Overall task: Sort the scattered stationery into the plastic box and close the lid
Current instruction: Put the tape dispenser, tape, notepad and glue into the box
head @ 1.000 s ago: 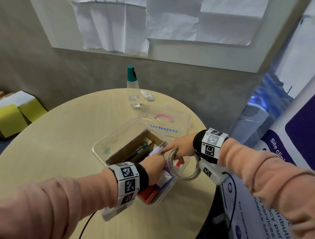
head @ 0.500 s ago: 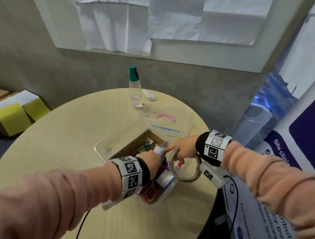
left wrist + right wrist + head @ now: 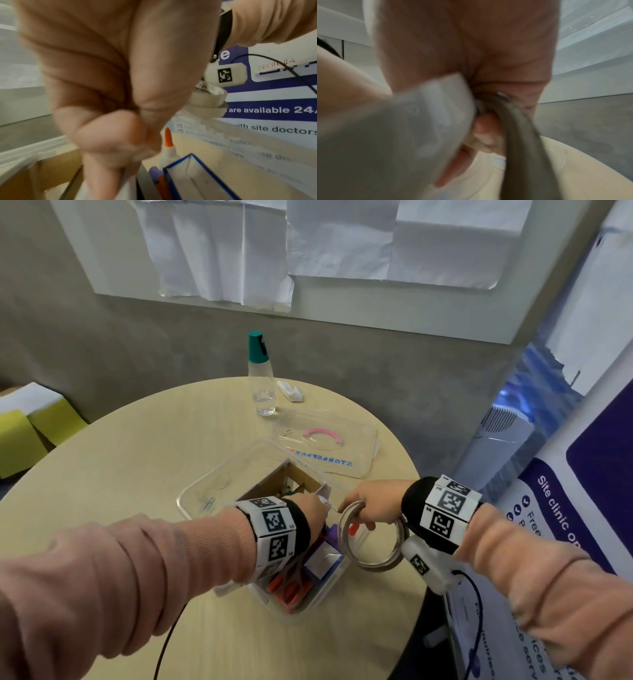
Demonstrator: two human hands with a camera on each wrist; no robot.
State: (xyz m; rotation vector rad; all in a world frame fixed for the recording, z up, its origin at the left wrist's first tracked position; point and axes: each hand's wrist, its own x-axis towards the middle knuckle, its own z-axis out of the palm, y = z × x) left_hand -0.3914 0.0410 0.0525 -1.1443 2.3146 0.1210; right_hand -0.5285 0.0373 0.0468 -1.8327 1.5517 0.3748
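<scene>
A clear plastic box [image 3: 191,494] stands open on the round table, with a cardboard divider [image 3: 270,484] inside. Its near end holds orange-handled scissors [image 3: 291,587], a blue box [image 3: 322,559] and an orange-tipped glue bottle [image 3: 169,142]. My left hand [image 3: 313,508] reaches into the box and pinches a white packet [image 3: 323,494] between thumb and curled fingers [image 3: 111,135]. My right hand [image 3: 370,505] hovers at the box's right rim and grips a roll of clear tape [image 3: 373,568], which hangs as a ring below the fingers. The clear lid [image 3: 356,446] with a pink handle lies behind the box.
A green-capped clear bottle [image 3: 262,381] and a small white object [image 3: 291,392] stand at the table's far edge. A printed banner [image 3: 565,525] stands close on the right, past the table edge. Bare tabletop [image 3: 120,457] stretches to the left of the box.
My left hand has shifted a little farther into the box toward the cardboard divider, still pinching the white packet. The right hand has kept the tape roll almost still.
</scene>
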